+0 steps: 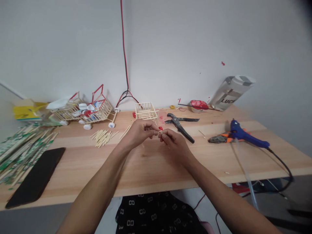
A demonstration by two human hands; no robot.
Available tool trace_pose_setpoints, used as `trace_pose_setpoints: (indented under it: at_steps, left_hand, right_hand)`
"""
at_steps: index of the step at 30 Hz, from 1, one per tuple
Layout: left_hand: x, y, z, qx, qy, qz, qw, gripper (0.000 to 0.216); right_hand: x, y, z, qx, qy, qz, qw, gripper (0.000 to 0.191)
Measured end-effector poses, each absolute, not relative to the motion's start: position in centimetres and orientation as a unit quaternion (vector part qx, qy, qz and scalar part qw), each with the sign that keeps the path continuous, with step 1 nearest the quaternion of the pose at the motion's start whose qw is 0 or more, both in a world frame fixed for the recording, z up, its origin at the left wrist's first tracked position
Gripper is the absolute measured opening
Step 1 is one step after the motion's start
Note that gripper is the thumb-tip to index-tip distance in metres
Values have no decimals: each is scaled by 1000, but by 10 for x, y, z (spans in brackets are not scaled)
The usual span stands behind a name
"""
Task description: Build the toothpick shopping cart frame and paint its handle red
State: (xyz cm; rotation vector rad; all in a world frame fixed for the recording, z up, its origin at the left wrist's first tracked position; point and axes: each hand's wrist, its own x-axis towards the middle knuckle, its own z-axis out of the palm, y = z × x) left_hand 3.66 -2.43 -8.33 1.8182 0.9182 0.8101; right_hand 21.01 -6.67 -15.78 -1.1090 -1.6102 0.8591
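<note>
My left hand (143, 132) and my right hand (173, 141) meet over the middle of the table, fingertips close together. Both are closed in a pinch on a tiny pale piece (160, 131) that looks like a short wooden stick; the fingers hide most of it. Just behind my left hand stands a small basket frame (147, 112) of thin wooden sticks. A red round part (134, 114) shows at its left side, and another red bit (161, 128) shows just behind my fingertips. Left of my left hand lies a pile of short cut sticks (103, 138).
Miniature stick carts (104, 109) with white wheels stand back left, near wrapped sticks (21, 152) and a black phone-like slab (36, 175). Black cutters (181, 128), a red paint dish (199, 105), a tilted can (230, 92), pliers (218, 139) and a corded blue glue gun (248, 135) lie right.
</note>
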Motion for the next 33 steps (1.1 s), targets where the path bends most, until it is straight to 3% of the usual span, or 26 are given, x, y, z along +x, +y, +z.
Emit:
trace_pose_setpoints:
  at_steps: [33]
  left_hand:
    - [35, -22, -85, 739, 371, 317, 464, 6]
  right_hand:
    - [210, -67, -154, -469, -653, 363, 471, 17]
